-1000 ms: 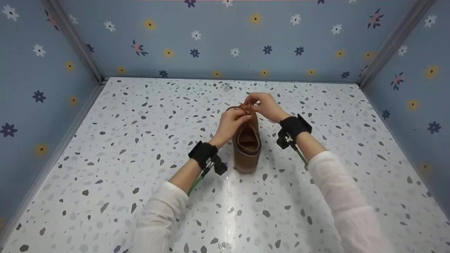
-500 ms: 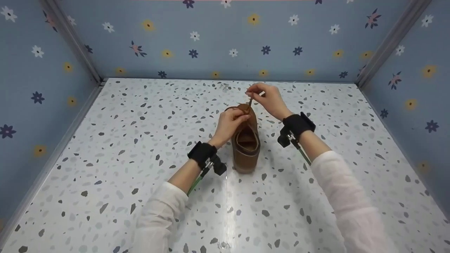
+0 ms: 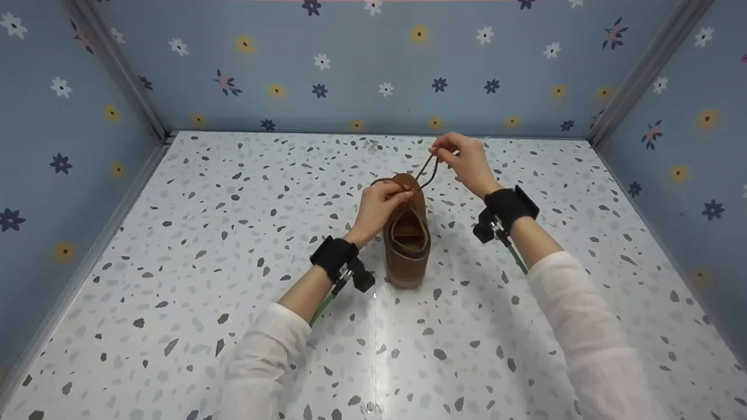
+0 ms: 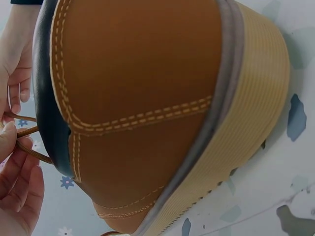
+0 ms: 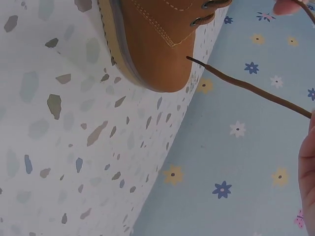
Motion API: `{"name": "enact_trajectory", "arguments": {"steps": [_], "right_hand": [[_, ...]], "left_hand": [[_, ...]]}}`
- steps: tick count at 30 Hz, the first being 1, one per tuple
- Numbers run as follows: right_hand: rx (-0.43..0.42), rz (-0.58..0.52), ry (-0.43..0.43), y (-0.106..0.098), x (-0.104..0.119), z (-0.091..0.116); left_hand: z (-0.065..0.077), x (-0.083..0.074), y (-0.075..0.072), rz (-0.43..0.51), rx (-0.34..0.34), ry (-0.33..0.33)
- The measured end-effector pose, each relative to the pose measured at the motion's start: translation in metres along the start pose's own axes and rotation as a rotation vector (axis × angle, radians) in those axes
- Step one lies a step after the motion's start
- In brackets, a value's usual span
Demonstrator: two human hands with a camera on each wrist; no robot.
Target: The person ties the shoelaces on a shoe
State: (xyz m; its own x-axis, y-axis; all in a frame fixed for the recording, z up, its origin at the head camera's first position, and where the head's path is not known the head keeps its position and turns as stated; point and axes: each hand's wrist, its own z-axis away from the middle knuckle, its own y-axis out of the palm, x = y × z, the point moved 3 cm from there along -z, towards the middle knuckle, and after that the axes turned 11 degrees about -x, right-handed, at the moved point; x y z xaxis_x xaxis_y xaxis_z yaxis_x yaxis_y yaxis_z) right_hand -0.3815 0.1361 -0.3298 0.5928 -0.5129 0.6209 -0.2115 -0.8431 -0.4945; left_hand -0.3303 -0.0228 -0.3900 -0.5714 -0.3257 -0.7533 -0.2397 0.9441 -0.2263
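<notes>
A brown lace-up shoe [image 3: 407, 269] stands upright on the speckled surface, its toe pointing away from me and its opening toward me. My left hand [image 3: 373, 214] pinches the lace [image 4: 28, 132] over the front of the shoe, with a loop curving out on its left. Up and to the right, my right hand [image 3: 468, 167] pinches another stretch of lace [image 3: 430, 172], drawn away from the shoe. In the right wrist view the dark-tipped lace end [image 5: 197, 61] hangs loose from my right fingers [image 5: 307, 169], in front of the toe [image 5: 162, 66].
Flower-patterned blue panels [image 3: 350, 64] wall in the white speckled surface [image 3: 251, 192] at the back and both sides. Each wrist wears a black strap [image 3: 334, 255] with a small camera and a green cable.
My right hand has lifted from close to the left hand and moved up and right, pulling the lace out with it. The left hand and the shoe stay in place.
</notes>
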Motion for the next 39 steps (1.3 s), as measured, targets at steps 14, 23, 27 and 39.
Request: {"name": "enact_trajectory", "arguments": {"steps": [14,23,27,39], "right_hand": [[0.027,-0.118,0.082,-0.014,-0.002,0.005],[0.04,-0.103,0.096,-0.021,0.014,0.01],[0.079,-0.103,0.102,-0.026,0.019,0.012],[0.226,-0.188,0.105,-0.034,0.02,0.006]], "left_hand": [[-0.001,0.006,-0.001,-0.004,-0.043,-0.009],[-0.001,0.004,-0.001,-0.041,-0.043,0.034],[0.0,0.004,-0.001,-0.039,-0.045,0.055],[-0.001,0.006,-0.001,-0.056,-0.043,0.033]]}}
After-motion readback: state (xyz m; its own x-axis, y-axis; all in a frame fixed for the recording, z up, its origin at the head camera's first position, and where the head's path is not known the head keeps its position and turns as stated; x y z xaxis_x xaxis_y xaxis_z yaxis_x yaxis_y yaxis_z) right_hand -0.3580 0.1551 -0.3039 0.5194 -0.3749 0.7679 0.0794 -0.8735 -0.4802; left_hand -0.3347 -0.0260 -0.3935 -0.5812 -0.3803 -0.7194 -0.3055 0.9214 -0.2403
